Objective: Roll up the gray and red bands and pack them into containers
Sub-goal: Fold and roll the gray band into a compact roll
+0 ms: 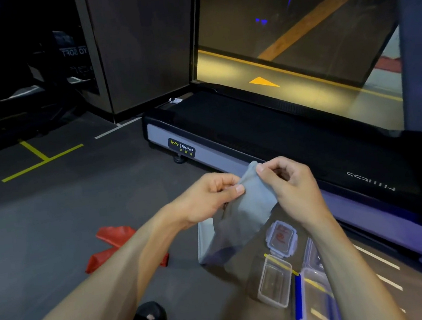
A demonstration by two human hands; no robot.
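Head cam: treadmill (229, 141) edge just beyond hands, open floor to the left. Left hand (209, 197) & right hand (287, 182) both pinch gray band (250, 208) top end; it hangs lengthwise down toward clear containers (275, 282). Red band (113, 238) crumpled on floor, left

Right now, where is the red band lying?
In the head view the red band lies on the dark floor at the left, partly hidden behind the left forearm, left of the hanging gray band.
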